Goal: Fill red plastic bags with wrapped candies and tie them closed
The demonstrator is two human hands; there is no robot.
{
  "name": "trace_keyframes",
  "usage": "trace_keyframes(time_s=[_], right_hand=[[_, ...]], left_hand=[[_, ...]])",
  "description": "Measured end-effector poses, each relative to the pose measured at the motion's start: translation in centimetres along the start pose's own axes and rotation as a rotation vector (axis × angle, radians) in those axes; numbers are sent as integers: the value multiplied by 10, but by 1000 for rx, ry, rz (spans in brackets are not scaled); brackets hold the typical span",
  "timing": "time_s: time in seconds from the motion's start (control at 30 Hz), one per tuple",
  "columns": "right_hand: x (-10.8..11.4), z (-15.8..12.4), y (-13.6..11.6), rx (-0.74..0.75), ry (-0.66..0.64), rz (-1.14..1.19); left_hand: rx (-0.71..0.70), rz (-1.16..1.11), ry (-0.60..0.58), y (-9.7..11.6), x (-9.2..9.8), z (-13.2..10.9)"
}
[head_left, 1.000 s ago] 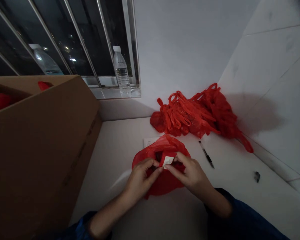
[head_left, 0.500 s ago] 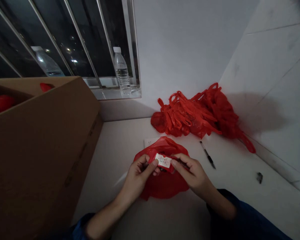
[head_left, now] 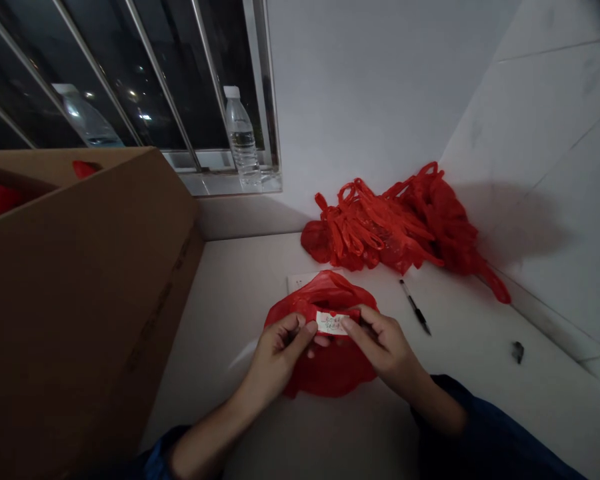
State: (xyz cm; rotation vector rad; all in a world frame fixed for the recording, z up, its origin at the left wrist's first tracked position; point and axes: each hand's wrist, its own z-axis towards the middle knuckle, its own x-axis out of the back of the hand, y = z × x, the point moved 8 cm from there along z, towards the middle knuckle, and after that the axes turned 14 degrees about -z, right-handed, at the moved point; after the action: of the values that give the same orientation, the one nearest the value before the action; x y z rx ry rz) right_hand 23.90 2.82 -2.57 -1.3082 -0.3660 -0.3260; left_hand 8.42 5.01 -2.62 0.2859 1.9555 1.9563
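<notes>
A small white label [head_left: 331, 323] with handwriting sits on a red piece of plastic, held up between both hands. My left hand [head_left: 280, 347] pinches its left side between thumb and fingers. On the right side, my right hand [head_left: 377, 337] grips it with the thumb on the label's edge. Beneath them a red plastic bag [head_left: 330, 373] lies spread on the white table [head_left: 220, 300]. Part of a white paper or card [head_left: 296, 283] shows behind the bag. What the fingers press on behind the label is hidden.
A large cardboard box [head_left: 80, 287] with red items fills the left. Red plastic bags [head_left: 395, 230] are heaped against the wall. A black pen [head_left: 416, 310] and a small dark object [head_left: 517, 353] lie at right. One water bottle [head_left: 243, 140] stands on the sill, another [head_left: 87, 117] behind the box.
The label has shifted slightly right and turned nearly level between my hands. Both hands keep their hold. The view has moved a little.
</notes>
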Motion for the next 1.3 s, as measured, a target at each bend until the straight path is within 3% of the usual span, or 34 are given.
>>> trace_keyframes(time_s=[0.17, 0.33, 0.4, 0.5, 0.6, 0.77, 0.87, 0.97, 1.07, 1.13, 1.3], right_hand=[[-3, 0, 4, -31, -21, 58], [1, 1, 2, 26, -9, -69], [8, 1, -1, 79, 57, -214], [18, -1, -9, 199, 187, -478], [11, -2, -8, 280, 162, -711], [19, 0, 13, 110, 198, -1217], [24, 0, 10, 102, 259, -1280], [10, -3, -3, 258, 268, -1203], [-17, -5, -6, 376, 136, -1066], [-30, -6, -1, 373, 59, -1010], [-35, -5, 13, 293, -23, -1008]], left_hand=[[21, 4, -33, -3, -2, -1], [-5, 63, -65, -2, -1, 1], [-82, 246, -78, 2, 3, 3], [-214, 701, -76, 6, 8, 4], [-224, 1043, -104, -3, 9, 3], [-174, 1246, -218, -19, 1, -1], [-125, 1278, -248, -24, -1, -2], [-123, 1235, -249, -24, -1, -1], [-133, 1172, -215, -23, 1, 2], [-118, 1127, -160, -24, 6, 4], [-55, 945, -62, -33, 21, 9]])
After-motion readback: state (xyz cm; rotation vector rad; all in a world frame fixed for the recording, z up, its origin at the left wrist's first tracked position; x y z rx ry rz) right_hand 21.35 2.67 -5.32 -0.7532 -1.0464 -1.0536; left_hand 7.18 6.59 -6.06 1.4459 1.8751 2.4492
